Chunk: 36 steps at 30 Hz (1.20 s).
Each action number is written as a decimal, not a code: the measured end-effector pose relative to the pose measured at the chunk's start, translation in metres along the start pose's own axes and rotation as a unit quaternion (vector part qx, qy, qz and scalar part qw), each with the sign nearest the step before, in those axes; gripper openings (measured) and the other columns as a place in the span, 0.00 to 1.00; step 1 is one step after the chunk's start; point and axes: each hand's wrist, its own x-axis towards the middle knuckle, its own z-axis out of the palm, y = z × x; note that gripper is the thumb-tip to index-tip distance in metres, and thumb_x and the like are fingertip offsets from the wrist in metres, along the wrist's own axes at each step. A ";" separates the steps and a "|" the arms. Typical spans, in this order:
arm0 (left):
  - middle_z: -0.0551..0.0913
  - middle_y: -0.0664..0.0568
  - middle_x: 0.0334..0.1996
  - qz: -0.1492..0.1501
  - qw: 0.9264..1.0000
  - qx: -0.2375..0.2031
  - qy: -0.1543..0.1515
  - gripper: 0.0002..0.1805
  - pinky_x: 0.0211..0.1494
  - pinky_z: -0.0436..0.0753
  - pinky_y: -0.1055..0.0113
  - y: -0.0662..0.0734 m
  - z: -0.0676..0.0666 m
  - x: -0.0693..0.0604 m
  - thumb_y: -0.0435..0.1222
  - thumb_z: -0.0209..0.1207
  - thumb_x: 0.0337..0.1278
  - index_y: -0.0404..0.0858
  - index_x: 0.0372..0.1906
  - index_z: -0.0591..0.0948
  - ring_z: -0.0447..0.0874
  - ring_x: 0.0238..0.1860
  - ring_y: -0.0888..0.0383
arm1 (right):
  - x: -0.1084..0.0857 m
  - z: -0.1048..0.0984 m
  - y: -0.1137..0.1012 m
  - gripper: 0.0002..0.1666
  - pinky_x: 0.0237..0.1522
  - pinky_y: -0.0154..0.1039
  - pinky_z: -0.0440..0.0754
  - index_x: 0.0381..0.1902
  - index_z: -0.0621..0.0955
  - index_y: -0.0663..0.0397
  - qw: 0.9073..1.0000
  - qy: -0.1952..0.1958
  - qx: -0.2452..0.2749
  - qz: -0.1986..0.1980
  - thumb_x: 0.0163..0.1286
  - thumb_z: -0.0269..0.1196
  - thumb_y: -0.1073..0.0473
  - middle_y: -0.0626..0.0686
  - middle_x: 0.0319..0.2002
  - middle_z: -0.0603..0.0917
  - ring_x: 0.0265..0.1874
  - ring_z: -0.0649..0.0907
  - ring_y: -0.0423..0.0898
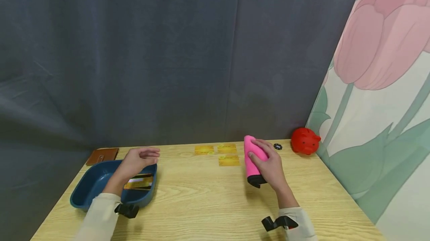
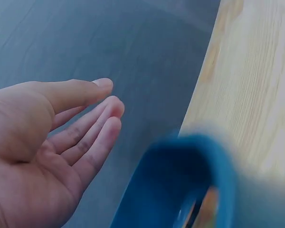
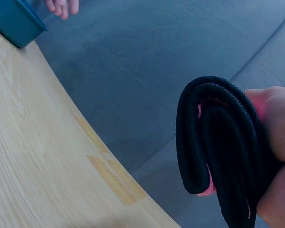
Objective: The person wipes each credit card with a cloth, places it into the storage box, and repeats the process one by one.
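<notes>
My right hand point(image 1: 270, 162) grips a folded pink cloth point(image 1: 251, 157) with a black edge, held above the table on the right. Seen end-on in the right wrist view, the black edge point(image 3: 192, 137) shows several folded layers. My left hand point(image 1: 136, 162) is above a blue plastic basin point(image 1: 78, 192), with nothing in its fingers. In the left wrist view, that hand's fingers point(image 2: 92, 137) are loosely bent and its thumb stands apart from the palm. Gold and black cards point(image 1: 139, 182) lie in the basin, partly hidden by the left arm.
Three gold cards point(image 1: 229, 160) lie flat near the table's back edge. A brown leather wallet point(image 1: 103, 156) rests behind the basin. A black poker chip point(image 1: 277, 146) and a red piggy bank point(image 1: 305, 141) are at the back right. A dark curtain point(image 1: 168, 58) hangs behind the table.
</notes>
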 end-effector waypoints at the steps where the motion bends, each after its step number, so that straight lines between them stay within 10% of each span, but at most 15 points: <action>1: 0.86 0.39 0.58 0.004 1.000 -0.001 -0.006 0.22 0.61 0.87 0.56 0.005 0.007 0.004 0.37 0.65 0.69 0.35 0.64 0.81 0.88 0.56 0.50 | 0.000 -0.001 0.001 0.30 0.58 0.50 0.80 0.69 0.80 0.43 1.000 0.002 0.002 0.000 0.70 0.70 0.54 0.54 0.72 0.73 0.67 0.74 0.57; 11: 0.86 0.42 0.56 0.031 0.998 -0.009 -0.050 0.18 0.57 0.88 0.55 0.045 0.078 0.044 0.34 0.66 0.67 0.41 0.60 0.85 0.86 0.52 0.52 | 0.005 -0.014 0.007 0.30 0.63 0.53 0.78 0.70 0.79 0.45 1.000 0.019 0.004 0.010 0.71 0.69 0.53 0.55 0.73 0.71 0.70 0.71 0.58; 24: 0.83 0.38 0.55 0.026 0.996 -0.037 -0.079 0.22 0.40 0.79 0.64 0.023 0.170 0.078 0.34 0.69 0.64 0.39 0.62 0.84 0.77 0.44 0.53 | 0.004 -0.018 0.013 0.32 0.59 0.47 0.81 0.71 0.77 0.42 0.999 0.016 0.004 0.033 0.71 0.69 0.52 0.54 0.74 0.70 0.69 0.71 0.57; 36: 0.71 0.50 0.31 0.020 0.996 -0.047 -0.075 0.22 0.36 0.68 0.65 0.019 0.210 0.095 0.34 0.70 0.62 0.39 0.61 0.84 0.64 0.31 0.57 | 0.004 -0.024 0.012 0.30 0.61 0.50 0.79 0.70 0.79 0.44 0.999 0.031 0.017 0.037 0.71 0.69 0.54 0.55 0.74 0.71 0.69 0.72 0.58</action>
